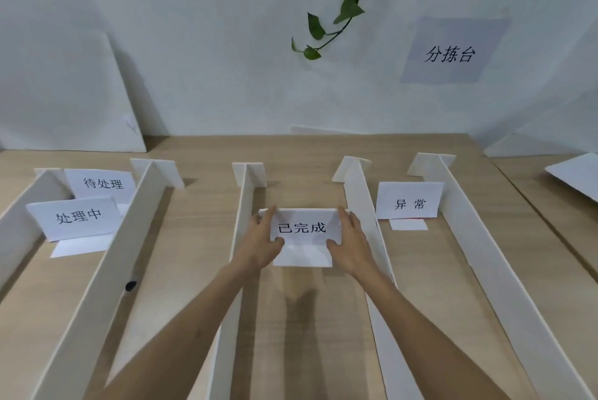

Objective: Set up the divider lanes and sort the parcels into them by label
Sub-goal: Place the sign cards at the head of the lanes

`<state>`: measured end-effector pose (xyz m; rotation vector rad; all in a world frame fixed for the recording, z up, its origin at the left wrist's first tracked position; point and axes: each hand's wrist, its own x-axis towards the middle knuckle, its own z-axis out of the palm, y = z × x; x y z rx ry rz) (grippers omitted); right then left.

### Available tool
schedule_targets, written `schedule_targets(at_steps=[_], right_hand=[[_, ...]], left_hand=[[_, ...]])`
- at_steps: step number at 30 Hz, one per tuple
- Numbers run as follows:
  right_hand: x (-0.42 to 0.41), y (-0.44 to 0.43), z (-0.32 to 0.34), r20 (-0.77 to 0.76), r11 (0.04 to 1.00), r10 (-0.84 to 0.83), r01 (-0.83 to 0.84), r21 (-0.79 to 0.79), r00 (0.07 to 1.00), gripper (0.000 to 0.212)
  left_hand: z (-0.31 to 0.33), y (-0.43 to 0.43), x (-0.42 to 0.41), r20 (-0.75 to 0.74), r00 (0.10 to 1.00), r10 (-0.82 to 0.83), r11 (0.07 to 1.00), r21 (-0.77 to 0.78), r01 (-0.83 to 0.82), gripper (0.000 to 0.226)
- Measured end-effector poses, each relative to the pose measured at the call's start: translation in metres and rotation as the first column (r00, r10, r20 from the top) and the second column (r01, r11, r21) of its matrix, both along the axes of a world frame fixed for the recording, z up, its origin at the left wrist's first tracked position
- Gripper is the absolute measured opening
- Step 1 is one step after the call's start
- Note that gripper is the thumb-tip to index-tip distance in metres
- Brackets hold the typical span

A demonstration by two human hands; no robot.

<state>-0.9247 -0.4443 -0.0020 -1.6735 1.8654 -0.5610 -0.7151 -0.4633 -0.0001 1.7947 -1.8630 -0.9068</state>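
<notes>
So the left hand (263, 241) and right hand (351, 242) each pinch a short end of the 已完成 card (304, 228), long axis crosswise, a divider (244, 199) just beside each end.

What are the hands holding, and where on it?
The folded paper sign reading 已完成: left hand pinches its left edge, right hand its right edge.

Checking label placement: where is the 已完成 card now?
Head view, centre: the 已完成 card stands between two dividers, gripped at its sides by left hand and right hand, one lane left of the 异常 card.
</notes>
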Motion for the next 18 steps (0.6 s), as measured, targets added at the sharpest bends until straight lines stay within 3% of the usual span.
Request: schedule_targets(at_steps=[10, 18], right_hand=[[-0.009, -0.092, -0.051, 0.097, 0.998, -0.054, 0.052, 0.023, 0.994, 0.082], [-0.011, -0.095, -0.071, 0.112, 0.997, -0.049, 0.042, 0.069, 0.993, 0.090]], left_hand=[[-0.043, -0.081, -0.014, 0.028, 0.999, 0.021, 0.999, 0.043, -0.022, 0.080], [-0.067, -0.087, -0.021, -0.028, 0.999, 0.025, 0.998, 0.060, -0.024, 0.088]])
